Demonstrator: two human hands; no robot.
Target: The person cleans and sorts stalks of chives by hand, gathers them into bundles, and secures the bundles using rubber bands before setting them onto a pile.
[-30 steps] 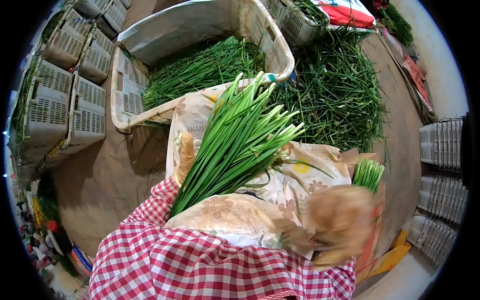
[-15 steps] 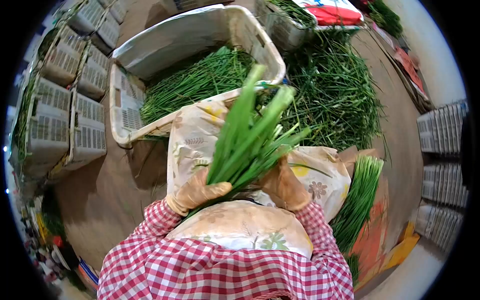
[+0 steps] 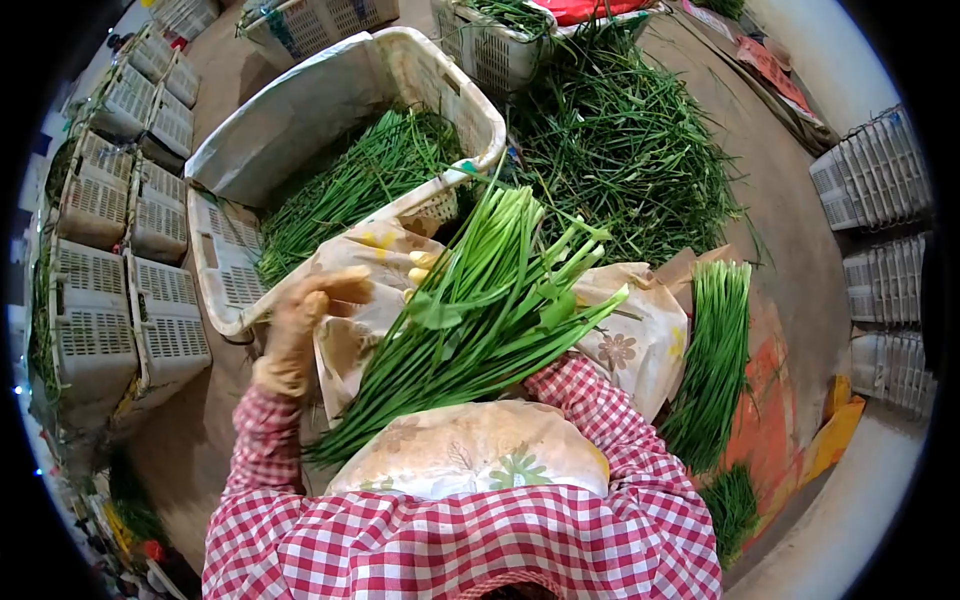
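A loose bunch of garlic chives (image 3: pixel 480 300), pale stem ends pointing away from me, lies slanted across my lap. A few broad leaves are mixed in it. My right hand (image 3: pixel 420 270) is under the bunch and holds it; only gloved fingertips show at its far left side, and the palm is hidden. Left of the bunch, apart from it, my gloved left hand (image 3: pixel 298 325) is raised with nothing in it, fingers stretched toward the right. A flowered plastic apron (image 3: pixel 480 440) covers my lap beneath the chives.
Ahead stands a white crate (image 3: pixel 225 270) with chives inside. A large heap of chives (image 3: pixel 630 150) lies on the floor at the right. A neat bundle (image 3: pixel 710 360) rests by my right side. Crates (image 3: pixel 95 340) line the left; more crates (image 3: pixel 875 170) stand at the right wall.
My left hand has let go of the bunch and moved left and away from me. The bunch has been lowered and spread over my right hand, which has gone under it. The view has shifted.
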